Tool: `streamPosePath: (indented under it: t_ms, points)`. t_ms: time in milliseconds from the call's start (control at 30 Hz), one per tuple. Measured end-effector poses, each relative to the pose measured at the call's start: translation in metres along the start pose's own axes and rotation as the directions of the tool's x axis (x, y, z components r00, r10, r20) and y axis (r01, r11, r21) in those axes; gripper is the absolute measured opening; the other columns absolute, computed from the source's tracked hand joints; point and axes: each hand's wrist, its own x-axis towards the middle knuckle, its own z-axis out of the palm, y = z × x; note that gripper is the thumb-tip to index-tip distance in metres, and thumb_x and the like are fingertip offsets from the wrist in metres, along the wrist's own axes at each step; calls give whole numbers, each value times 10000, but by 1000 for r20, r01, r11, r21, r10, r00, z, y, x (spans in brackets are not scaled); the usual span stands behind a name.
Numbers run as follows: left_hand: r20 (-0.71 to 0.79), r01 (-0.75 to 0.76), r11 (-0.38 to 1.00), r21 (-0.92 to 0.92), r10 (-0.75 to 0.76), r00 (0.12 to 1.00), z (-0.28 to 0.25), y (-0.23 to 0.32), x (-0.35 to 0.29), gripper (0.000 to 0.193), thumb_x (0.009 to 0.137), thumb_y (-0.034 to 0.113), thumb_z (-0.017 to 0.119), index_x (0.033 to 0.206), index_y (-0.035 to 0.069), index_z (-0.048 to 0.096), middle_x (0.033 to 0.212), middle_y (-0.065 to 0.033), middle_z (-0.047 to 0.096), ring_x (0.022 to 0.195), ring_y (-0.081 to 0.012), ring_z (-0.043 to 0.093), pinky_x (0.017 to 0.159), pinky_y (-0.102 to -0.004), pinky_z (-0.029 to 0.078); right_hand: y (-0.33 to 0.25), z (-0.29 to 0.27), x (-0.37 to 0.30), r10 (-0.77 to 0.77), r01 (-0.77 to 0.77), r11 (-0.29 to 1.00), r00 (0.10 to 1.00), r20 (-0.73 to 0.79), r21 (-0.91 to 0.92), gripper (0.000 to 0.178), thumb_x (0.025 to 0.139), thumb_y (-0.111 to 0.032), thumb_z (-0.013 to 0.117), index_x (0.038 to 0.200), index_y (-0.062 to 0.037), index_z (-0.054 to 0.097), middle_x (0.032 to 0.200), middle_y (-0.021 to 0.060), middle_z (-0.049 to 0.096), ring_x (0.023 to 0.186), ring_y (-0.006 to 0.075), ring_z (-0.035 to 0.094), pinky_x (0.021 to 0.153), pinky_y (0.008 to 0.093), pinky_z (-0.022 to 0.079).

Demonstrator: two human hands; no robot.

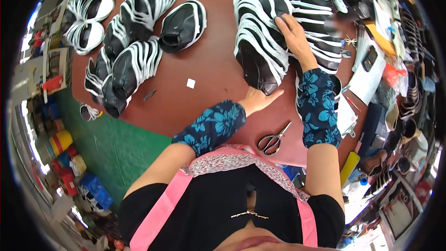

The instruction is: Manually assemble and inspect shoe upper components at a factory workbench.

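A row of black shoe uppers with white edges (262, 32), nested one in another, stands on the red-brown table in front of me. My left hand (259, 101) is at the near end of this row, thumb stretched out to the right; the other fingers are partly hidden by the nearest upper. On the row's right side lies my right hand (296, 39), its fingers extended and slightly apart. Just beyond it, a second row of the same uppers (316, 28) touches the first. Scissors (274, 140) lie near the table's front edge.
More nested uppers (134, 65) stand at the left, with a single black shoe upper (183, 25) beside them. A small white square (191, 83) lies mid-table. Papers (367, 79), a phone (370, 59) and a red pen (353, 103) crowd the right side.
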Motion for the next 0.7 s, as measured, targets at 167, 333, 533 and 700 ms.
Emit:
streamPosePath:
  t_ms: [167, 333, 533, 700]
  points:
    - [-27, 438, 884, -161, -448, 894, -28, 30, -6, 821, 1009, 605, 735, 1520, -22, 593, 1531, -357, 585, 1479, -520, 509, 1227, -513, 415, 4, 14, 5, 24, 0, 965, 996, 89, -261, 565, 1109, -473, 640, 1373, 25, 682, 1351, 284, 729, 1255, 480, 677, 1058, 477, 530]
    - [216, 465, 594, -657, -443, 870, -118, 22, -65, 399, 1036, 272, 790, 1321, -2, 740, 1153, -83, 776, 1036, -180, 738, 936, -368, 585, -44, 111, -74, 210, -225, 974, 918, -336, -8, 545, 1163, -506, 458, 1022, -11, 639, 968, 329, 718, 932, 589, 661, 846, 623, 484]
    - [262, 319, 23, -947, -519, 814, -178, -21, -149, 313, 1063, 130, 720, 1338, -20, 716, 1250, -111, 788, 1114, -221, 776, 973, -358, 617, -95, 161, -147, -41, 1, 977, 982, -186, -212, 336, 1140, -359, 597, 1029, -43, 571, 882, 231, 728, 800, 506, 696, 697, 585, 520]
    - [352, 344, -99, -934, -428, 833, -140, -39, -186, 264, 1062, 139, 730, 1286, 1, 752, 1191, -80, 797, 1069, -202, 772, 950, -365, 613, -64, 186, -137, -183, 36, 874, 948, -260, -484, 348, 1129, -441, 595, 1019, -113, 557, 677, 213, 694, 618, 472, 695, 572, 608, 528]
